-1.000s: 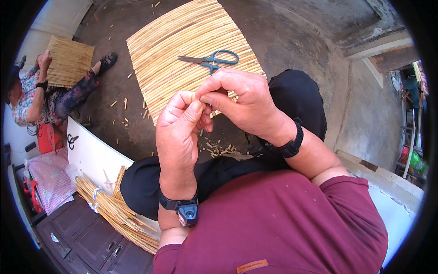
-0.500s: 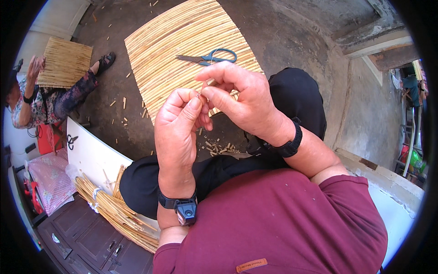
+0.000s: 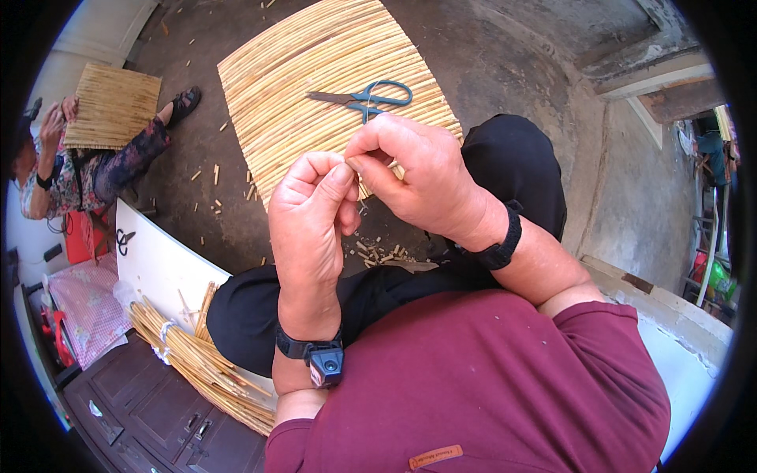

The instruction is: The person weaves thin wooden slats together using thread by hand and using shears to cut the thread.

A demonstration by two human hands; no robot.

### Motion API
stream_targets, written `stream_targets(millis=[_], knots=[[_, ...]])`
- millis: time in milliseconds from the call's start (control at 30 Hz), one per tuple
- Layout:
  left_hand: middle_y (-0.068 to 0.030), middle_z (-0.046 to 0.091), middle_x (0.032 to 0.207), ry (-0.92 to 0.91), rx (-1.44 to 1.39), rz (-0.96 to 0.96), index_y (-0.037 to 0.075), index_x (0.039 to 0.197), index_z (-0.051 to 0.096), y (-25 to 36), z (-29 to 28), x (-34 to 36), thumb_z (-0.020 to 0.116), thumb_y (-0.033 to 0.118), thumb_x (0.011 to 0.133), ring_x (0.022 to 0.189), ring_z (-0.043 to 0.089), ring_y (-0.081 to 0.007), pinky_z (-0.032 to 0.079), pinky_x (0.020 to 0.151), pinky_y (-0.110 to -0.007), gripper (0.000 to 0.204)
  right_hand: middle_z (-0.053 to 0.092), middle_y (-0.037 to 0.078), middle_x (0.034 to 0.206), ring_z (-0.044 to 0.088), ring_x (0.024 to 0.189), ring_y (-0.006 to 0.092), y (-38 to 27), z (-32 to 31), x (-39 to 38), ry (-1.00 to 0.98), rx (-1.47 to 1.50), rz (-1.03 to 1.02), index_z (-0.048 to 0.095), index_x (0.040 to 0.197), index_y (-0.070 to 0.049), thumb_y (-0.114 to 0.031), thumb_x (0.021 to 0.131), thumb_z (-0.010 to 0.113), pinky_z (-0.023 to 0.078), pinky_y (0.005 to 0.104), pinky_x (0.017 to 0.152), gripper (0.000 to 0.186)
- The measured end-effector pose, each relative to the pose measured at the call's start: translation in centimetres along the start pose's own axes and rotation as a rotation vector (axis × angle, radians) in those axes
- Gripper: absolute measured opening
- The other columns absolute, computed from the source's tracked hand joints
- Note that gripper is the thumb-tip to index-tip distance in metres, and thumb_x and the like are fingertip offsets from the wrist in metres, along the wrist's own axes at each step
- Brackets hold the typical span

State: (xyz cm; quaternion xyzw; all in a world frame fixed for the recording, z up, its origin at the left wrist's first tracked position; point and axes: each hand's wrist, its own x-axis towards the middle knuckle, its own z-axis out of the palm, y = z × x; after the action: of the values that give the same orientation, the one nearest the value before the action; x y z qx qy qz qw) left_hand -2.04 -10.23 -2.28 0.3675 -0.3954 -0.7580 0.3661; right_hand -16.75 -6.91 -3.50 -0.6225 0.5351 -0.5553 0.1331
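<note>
My left hand [image 3: 311,213] is closed in a pinch, its thumb and forefinger meeting the fingertips of my right hand [image 3: 418,173], also pinched, above the near part of a mat of straw-coloured reed sticks [image 3: 307,63]. What they pinch is too small to make out, perhaps a thin strand. Just beyond my right hand, scissors [image 3: 382,91] with blue handles lie across the mat, with a pale thread over the handles.
At left a person [image 3: 39,181] holds a smaller reed mat [image 3: 114,106]. A white board [image 3: 162,256] bears black scissors [image 3: 124,240]; a tied reed bundle [image 3: 189,363] lies over a dark cabinet [image 3: 134,402]. Cut stubs [image 3: 378,256] litter the floor. A wall [image 3: 631,205] stands right.
My hands stay pinched together, with small shifts of the right fingers up and back down. The other person's hands have moved lower and nearer their mat.
</note>
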Motion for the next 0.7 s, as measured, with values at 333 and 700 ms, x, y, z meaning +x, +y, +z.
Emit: stream_targets(millis=[333,700], knots=[[-0.0076,0.065,0.075,-0.068,-0.054,-0.083,0.000,0.095,0.060,0.5,0.1,0.0,0.064,0.007,0.091,0.048,0.052,-0.0076,0.041,0.042,-0.018,0.009,0.063,0.010,0.072,0.065,0.064,0.0239,-0.4,-0.1,-0.2,-0.016,0.022,0.128,0.057,0.084,-0.004,-0.007,0.082,0.065,0.051,0.0315,0.057,0.009],[-0.0065,0.064,0.073,-0.026,0.044,-0.059,0.001,0.095,0.060,0.4,0.0,0.1,0.064,0.008,0.092,0.047,0.050,-0.0063,0.038,0.041,-0.018,0.009,0.067,0.009,0.074,0.068,0.065,0.0199,-0.1,-0.9,0.0,-0.063,0.141,0.136,0.065,0.091,-0.004,-0.008,0.086,0.064,0.052,0.0293,0.056,0.006]])
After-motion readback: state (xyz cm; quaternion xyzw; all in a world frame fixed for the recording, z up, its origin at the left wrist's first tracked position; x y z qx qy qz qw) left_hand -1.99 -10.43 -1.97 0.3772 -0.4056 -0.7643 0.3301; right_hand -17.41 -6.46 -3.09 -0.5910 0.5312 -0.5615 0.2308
